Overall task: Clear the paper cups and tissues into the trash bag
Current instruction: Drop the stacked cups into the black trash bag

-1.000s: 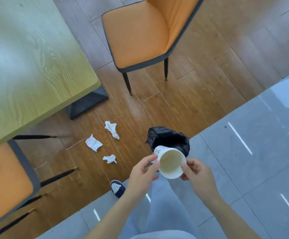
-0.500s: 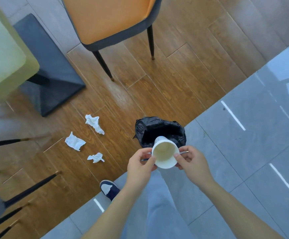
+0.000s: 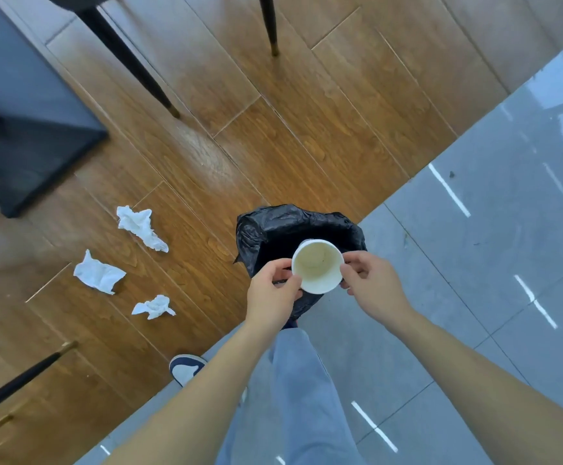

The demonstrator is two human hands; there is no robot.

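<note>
Wooden floor [image 3: 290, 129] carries three tissues [image 3: 98, 273]; both hands' fingers [image 3: 286, 280] pinch the paper cup [image 3: 317, 266] over the trash bag [image 3: 273, 226], seemingly centring it for the drop.

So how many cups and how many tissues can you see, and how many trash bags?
Paper cups: 1, the paper cup held between the left hand and right hand
Tissues: 3, all on the wood floor: far tissue, middle tissue, near tissue
Trash bags: 1, the black trash bag
Total: 5
</note>
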